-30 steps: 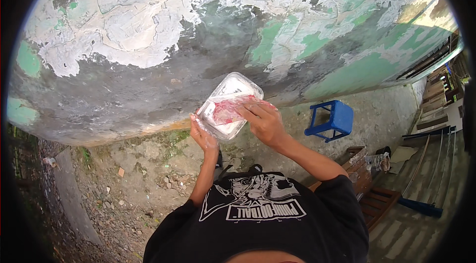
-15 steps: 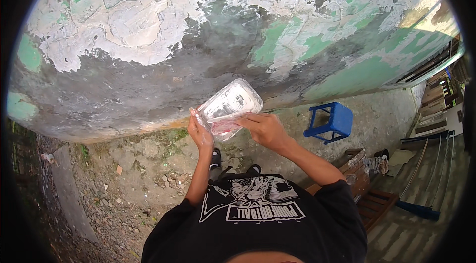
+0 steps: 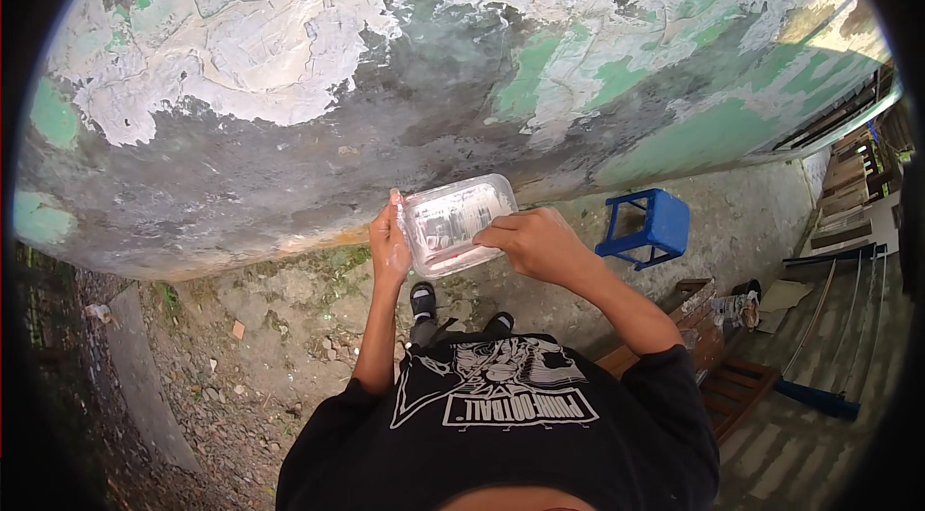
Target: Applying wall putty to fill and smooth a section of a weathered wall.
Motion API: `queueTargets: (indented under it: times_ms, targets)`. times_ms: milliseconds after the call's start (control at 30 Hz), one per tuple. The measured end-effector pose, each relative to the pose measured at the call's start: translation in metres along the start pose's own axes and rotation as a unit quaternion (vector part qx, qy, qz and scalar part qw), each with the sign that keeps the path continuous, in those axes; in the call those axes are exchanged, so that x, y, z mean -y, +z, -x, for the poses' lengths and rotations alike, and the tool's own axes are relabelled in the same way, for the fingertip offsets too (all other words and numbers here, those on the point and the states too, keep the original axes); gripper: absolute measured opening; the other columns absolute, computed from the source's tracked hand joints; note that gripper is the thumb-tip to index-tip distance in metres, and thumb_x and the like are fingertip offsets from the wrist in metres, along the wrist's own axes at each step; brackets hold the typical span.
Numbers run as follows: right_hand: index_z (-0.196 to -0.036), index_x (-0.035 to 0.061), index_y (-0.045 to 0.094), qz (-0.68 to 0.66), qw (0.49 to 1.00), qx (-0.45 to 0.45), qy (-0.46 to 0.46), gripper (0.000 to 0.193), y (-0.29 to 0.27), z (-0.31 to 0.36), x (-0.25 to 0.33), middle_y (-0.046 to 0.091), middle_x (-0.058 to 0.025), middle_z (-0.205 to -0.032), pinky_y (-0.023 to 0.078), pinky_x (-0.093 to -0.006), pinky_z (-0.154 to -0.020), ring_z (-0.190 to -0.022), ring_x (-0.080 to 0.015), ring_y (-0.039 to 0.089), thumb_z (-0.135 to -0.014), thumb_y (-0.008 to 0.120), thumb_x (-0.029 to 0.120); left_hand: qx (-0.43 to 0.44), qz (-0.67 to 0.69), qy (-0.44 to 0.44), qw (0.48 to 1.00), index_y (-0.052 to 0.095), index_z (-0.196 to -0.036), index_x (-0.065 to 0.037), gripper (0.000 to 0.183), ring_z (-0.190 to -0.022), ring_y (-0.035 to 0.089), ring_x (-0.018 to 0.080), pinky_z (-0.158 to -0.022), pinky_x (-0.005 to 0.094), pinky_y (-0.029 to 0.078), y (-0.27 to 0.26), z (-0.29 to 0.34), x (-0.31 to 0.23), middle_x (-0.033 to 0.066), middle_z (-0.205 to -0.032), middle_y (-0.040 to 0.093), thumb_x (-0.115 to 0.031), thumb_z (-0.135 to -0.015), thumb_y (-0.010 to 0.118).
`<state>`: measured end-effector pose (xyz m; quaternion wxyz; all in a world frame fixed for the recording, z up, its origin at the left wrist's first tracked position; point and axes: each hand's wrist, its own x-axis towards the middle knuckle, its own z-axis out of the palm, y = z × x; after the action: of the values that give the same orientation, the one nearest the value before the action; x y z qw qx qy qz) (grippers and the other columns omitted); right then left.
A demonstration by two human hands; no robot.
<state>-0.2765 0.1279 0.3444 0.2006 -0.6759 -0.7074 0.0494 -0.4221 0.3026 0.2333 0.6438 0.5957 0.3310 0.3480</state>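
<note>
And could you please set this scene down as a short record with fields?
Left hand: grips the left side of the clear plastic container
Right hand: fingers at the container's right part; whether they hold anything is unclear
Container: shallow, clear, whitish smears inside
Wall: patchy white, grey and green, beyond the hands
Stool: blue, on the ground to the right

Between left hand (image 3: 388, 246) and right hand (image 3: 541, 243): container (image 3: 472, 203). Left hand at its left side; fingers of right hand over its lower right. In container, leftward from right hand: flat tool (image 3: 449, 254), mostly hidden. Ahead of both hands: wall (image 3: 405, 135). Right of right hand, on ground (image 3: 747, 208): stool (image 3: 667, 225). Behind left hand, toward body: foot (image 3: 422, 301). Farther back leftward: stones (image 3: 231, 424). Back right of right hand: slatted frame (image 3: 738, 382).
</note>
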Motion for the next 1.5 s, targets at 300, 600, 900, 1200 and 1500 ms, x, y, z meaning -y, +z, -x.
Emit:
queueTargets:
  times_ms: [300,600,900,1200,1500]
  targets:
    - [-0.096,0.0124,0.065,0.045,0.998,0.017,0.030,0.028,0.009,-0.004,-0.001,0.065,-0.0048,-0.080,0.050,-0.0406,-0.059,-0.074,-0.0276,0.066,-0.070,0.062,0.000,0.033,-0.017,-0.001,0.999,0.065,-0.086,0.000,0.049,-0.065,0.047,0.0048,-0.058,0.0240,0.041,0.003,-0.009,-0.002,-0.0024,-0.070,0.058,-0.042,-0.102,0.045]
    - [-0.093,0.0109,0.065,0.039,0.999,-0.016,0.025,0.026,0.013,-0.008,-0.002,0.064,-0.0057,-0.077,0.049,-0.0409,-0.057,-0.070,-0.0289,0.064,-0.070,0.060,0.000,0.056,0.010,-0.020,0.998,0.069,-0.089,0.000,0.052,-0.065,0.050,0.0051,-0.058,0.0230,0.042,0.001,-0.017,-0.005,-0.0016,-0.073,0.061,-0.045,-0.101,0.045]
    - [-0.099,0.0132,0.065,0.017,0.999,-0.039,0.025,0.033,0.002,-0.008,-0.002,0.064,-0.0044,-0.078,0.051,-0.0391,-0.058,-0.075,-0.0274,0.066,-0.069,0.062,0.001,0.041,0.005,-0.029,0.999,0.069,-0.091,0.000,0.053,-0.065,0.054,0.0060,-0.059,0.0231,0.045,-0.002,-0.027,0.003,0.0002,-0.074,0.063,-0.047,-0.100,0.046]
    - [-0.094,0.0087,0.067,-0.055,0.992,-0.102,0.053,0.022,0.006,-0.010,-0.009,0.067,-0.0092,-0.084,0.051,-0.0385,-0.061,-0.074,-0.0294,0.066,-0.074,0.064,0.002,0.023,0.016,-0.023,0.999,0.068,-0.094,0.001,0.052,-0.068,0.053,0.0062,-0.061,0.0237,0.045,0.000,-0.040,0.003,0.0003,-0.077,0.063,-0.045,-0.101,0.046]
    - [-0.114,-0.0021,0.061,-0.583,0.631,-0.460,0.224,0.023,0.052,-0.019,-0.039,0.068,-0.0044,-0.104,0.052,-0.0278,-0.081,-0.092,-0.0119,0.065,-0.091,0.062,0.002,0.031,0.076,-0.055,0.995,0.061,-0.110,0.004,0.051,-0.082,0.060,0.0133,-0.074,0.0285,0.051,-0.015,-0.069,0.003,0.0079,-0.097,0.064,-0.044,-0.100,0.046]
